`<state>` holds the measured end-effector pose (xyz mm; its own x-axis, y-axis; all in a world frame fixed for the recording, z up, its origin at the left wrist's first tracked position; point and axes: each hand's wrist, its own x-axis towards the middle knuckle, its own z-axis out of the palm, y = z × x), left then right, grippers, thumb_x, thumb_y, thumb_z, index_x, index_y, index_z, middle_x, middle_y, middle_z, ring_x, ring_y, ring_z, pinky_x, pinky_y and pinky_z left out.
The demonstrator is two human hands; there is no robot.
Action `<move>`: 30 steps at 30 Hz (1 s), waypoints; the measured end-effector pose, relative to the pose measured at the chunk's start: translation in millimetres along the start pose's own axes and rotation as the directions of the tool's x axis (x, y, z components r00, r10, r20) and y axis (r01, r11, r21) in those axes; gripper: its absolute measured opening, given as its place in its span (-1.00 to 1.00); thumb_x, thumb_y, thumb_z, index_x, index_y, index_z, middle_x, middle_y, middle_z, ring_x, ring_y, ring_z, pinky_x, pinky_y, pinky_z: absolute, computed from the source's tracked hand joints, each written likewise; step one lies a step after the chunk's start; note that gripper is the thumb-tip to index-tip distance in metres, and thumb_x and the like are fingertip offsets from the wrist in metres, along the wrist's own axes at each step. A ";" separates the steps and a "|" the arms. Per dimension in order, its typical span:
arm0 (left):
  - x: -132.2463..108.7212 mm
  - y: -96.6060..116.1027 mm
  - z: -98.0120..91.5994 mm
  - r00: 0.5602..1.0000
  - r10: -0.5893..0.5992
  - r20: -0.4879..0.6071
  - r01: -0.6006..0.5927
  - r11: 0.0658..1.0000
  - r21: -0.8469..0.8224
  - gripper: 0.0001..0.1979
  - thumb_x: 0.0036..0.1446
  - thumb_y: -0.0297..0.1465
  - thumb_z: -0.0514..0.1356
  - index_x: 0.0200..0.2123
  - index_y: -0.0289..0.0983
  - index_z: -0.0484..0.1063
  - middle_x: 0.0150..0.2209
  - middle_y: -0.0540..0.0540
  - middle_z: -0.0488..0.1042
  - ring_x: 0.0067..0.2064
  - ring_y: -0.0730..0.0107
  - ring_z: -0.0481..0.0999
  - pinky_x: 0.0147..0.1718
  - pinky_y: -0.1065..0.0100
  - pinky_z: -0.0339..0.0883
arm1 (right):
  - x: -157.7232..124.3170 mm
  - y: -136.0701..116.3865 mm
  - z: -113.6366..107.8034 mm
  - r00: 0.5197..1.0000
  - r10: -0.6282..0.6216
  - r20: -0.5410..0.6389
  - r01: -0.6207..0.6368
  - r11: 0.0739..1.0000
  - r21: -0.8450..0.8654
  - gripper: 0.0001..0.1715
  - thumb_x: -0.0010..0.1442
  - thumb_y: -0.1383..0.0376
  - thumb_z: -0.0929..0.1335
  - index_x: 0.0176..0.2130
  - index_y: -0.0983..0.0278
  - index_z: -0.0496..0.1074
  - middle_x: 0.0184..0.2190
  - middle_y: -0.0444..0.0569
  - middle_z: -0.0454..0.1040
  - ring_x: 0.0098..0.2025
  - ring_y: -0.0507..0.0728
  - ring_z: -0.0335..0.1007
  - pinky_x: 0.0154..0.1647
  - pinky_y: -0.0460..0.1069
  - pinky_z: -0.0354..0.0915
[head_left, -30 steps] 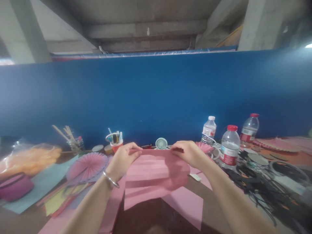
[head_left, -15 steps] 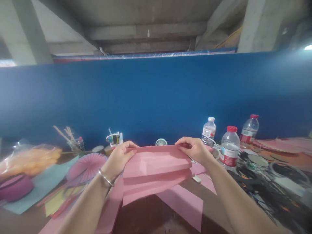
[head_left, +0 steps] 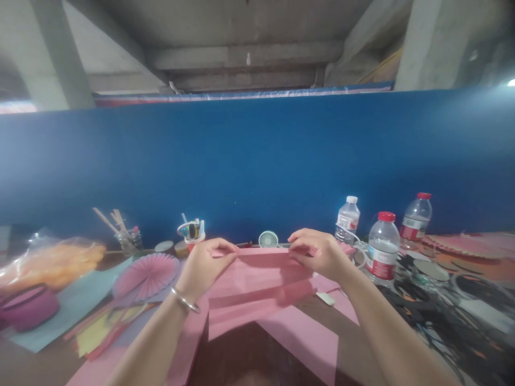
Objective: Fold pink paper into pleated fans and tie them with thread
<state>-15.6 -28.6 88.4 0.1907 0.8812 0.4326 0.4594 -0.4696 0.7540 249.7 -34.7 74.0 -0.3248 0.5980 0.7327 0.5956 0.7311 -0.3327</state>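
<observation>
A creased pink paper sheet (head_left: 257, 289) is held up over the brown table, its folded top edge running between my two hands. My left hand (head_left: 207, 265), with a silver bangle at the wrist, pinches the sheet's upper left corner between thumb and fingers. At the upper right my right hand (head_left: 319, 254) pinches the same edge with curled fingers. The sheet's lower part hangs toward me in wavy folds. Beneath it, a flat pink sheet (head_left: 308, 340) lies on the table (head_left: 237, 359).
Pink paper fan (head_left: 147, 276), blue sheet (head_left: 76, 300) and purple roll (head_left: 30, 308) lie left. A cup of pens (head_left: 194, 236) and small fan (head_left: 268, 239) stand behind. Bottles (head_left: 383, 249) and dark clutter (head_left: 454, 311) are right.
My hands have come slightly closer together, and my right hand's fingers are more curled on the top edge. The held sheet is more tilted and shaded. The whole view has shifted a little.
</observation>
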 end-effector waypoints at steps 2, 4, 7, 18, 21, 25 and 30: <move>-4.7 6.0 7.4 0.999 0.034 -0.020 -0.034 0.999 0.009 -0.92 -0.04 -0.40 0.18 -0.41 -0.25 0.43 -0.35 -0.04 0.52 -0.30 0.34 0.49 -0.31 0.37 0.34 | 2.2 -10.7 2.9 0.996 0.073 0.045 -0.068 0.994 -0.091 -0.84 0.10 0.27 0.29 -0.41 0.25 0.46 -0.32 -0.02 0.47 -0.28 0.09 0.37 -0.25 -0.04 0.26; -10.9 12.8 16.2 0.999 0.052 -0.015 -0.052 0.999 0.000 -0.93 -0.02 -0.44 0.16 -0.39 -0.22 0.41 -0.33 -0.01 0.51 -0.27 0.35 0.49 -0.31 0.40 0.35 | 3.6 -25.9 8.6 0.991 0.122 0.061 -0.110 0.981 -0.161 -0.83 0.12 0.24 0.29 -0.32 0.23 0.45 -0.32 -0.05 0.47 -0.25 0.11 0.36 -0.22 -0.02 0.23; -21.0 23.2 27.9 0.993 0.113 -0.015 -0.113 0.994 0.007 -0.92 0.01 -0.46 0.13 -0.37 -0.22 0.40 -0.32 0.00 0.50 -0.27 0.37 0.49 -0.30 0.42 0.35 | 4.2 -50.9 18.4 0.986 0.133 0.101 -0.119 0.984 -0.136 -0.80 0.14 0.22 0.28 -0.23 0.19 0.44 -0.31 -0.07 0.47 -0.26 0.10 0.35 -0.24 -0.03 0.22; -33.4 38.6 18.5 0.968 0.238 -0.075 -0.232 0.970 0.077 -0.94 0.00 -0.44 0.16 -0.41 -0.20 0.43 -0.36 -0.01 0.49 -0.32 0.36 0.45 -0.33 0.39 0.34 | 4.0 -75.5 13.6 0.979 0.199 0.048 -0.200 0.980 0.022 -0.85 0.12 0.25 0.30 -0.42 0.19 0.45 -0.45 -0.13 0.46 -0.41 0.04 0.33 -0.40 -0.07 0.22; -36.0 41.7 19.9 0.970 0.231 -0.079 -0.227 0.972 0.059 -0.94 0.00 -0.42 0.17 -0.41 -0.19 0.44 -0.35 -0.01 0.49 -0.32 0.34 0.45 -0.33 0.37 0.34 | 1.5 -78.9 16.9 0.988 0.155 0.022 -0.156 0.985 0.070 -0.82 0.15 0.23 0.27 -0.34 0.18 0.46 -0.42 -0.11 0.47 -0.38 0.05 0.34 -0.36 -0.07 0.23; -38.0 46.8 18.9 0.974 0.218 -0.060 -0.213 0.974 0.080 -0.94 -0.01 -0.37 0.18 -0.41 -0.18 0.44 -0.36 0.01 0.50 -0.33 0.35 0.45 -0.34 0.38 0.34 | -0.3 -82.7 17.9 0.993 0.114 -0.008 -0.113 0.989 0.091 -0.81 0.17 0.28 0.25 -0.34 0.19 0.46 -0.42 -0.11 0.47 -0.36 0.04 0.35 -0.36 -0.08 0.23; -38.1 49.9 12.3 0.983 0.184 0.001 -0.183 0.975 0.129 -0.90 0.03 -0.31 0.16 -0.42 -0.18 0.44 -0.41 0.03 0.49 -0.37 0.37 0.44 -0.39 0.41 0.31 | -0.6 -85.5 15.8 0.991 0.136 0.016 -0.136 0.991 0.015 -0.79 0.17 0.31 0.24 -0.44 0.23 0.42 -0.51 -0.11 0.42 -0.45 0.03 0.29 -0.47 -0.08 0.17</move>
<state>10.7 -84.9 103.4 0.2733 0.7796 0.5636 0.5247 -0.6118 0.5919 187.4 -92.4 92.6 -0.2527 0.6968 0.6713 0.6228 0.6481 -0.4383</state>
